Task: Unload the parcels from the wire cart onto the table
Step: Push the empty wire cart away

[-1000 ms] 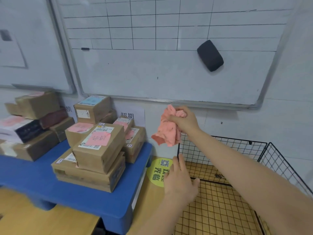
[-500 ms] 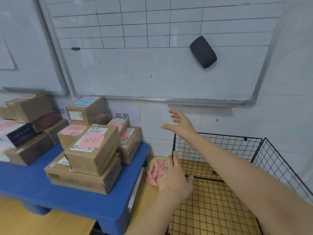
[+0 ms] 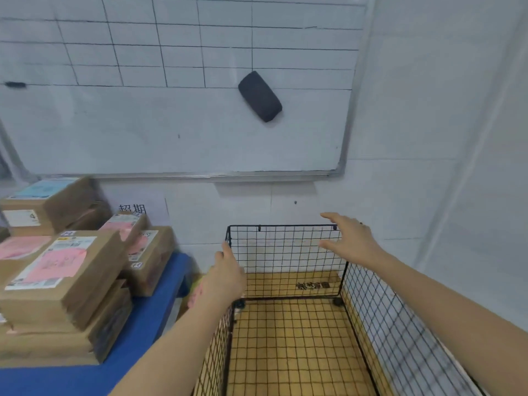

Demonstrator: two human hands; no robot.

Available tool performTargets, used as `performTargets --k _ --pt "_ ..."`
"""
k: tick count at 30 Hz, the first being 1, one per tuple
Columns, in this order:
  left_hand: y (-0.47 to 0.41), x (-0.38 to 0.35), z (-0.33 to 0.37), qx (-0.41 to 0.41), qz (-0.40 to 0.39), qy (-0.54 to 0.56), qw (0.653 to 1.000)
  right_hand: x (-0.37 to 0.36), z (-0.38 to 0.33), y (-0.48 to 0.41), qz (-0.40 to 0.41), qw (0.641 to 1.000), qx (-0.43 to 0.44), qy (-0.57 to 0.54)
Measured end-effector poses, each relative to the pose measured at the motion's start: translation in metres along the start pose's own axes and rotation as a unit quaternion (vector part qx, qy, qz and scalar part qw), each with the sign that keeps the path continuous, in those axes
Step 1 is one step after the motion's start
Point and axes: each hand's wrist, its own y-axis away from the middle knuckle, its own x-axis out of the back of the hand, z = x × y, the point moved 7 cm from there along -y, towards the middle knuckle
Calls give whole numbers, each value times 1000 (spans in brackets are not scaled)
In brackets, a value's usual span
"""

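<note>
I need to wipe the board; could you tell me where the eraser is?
Head view: the black eraser sits on the whiteboard, centre-right, above the wire cart.

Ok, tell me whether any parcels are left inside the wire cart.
No, the wire cart shows only bare mesh floor in view, while the parcels sit stacked on the blue table.

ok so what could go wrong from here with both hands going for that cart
The left hand and right hand, both open, are up by the far panel of the wire cart; fingers could catch in its mesh. If the cart gets pulled or tipped, it might bump the blue table and topple the stacked parcels near that edge.
</note>
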Motion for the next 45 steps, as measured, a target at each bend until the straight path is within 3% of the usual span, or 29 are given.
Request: performTargets --k 5,8,11,19,28,33,45 --pt "-21 -4 1 -8 1 -6 1000 3 76 17 -32 985 -109 130" --pt "-29 -9 1 -9 -1 -25 1000 -10 101 26 -83 980 -166 68" --pt "-32 -11 -2 -6 5 -38 999 -24 104 33 -107 979 -164 -66" --pt "-27 -10 -12 32 -27 60 997 -27 111 37 -81 969 -194 -133" --pt "-15 -6 -14 14 -20 102 995 -34 118 40 -86 965 -205 -141" --pt "-14 -6 -23 26 -12 207 978 -35 118 38 -79 968 -186 -148" --pt "-6 9 -31 68 3 155 986 -27 101 32 -80 972 -164 -149"
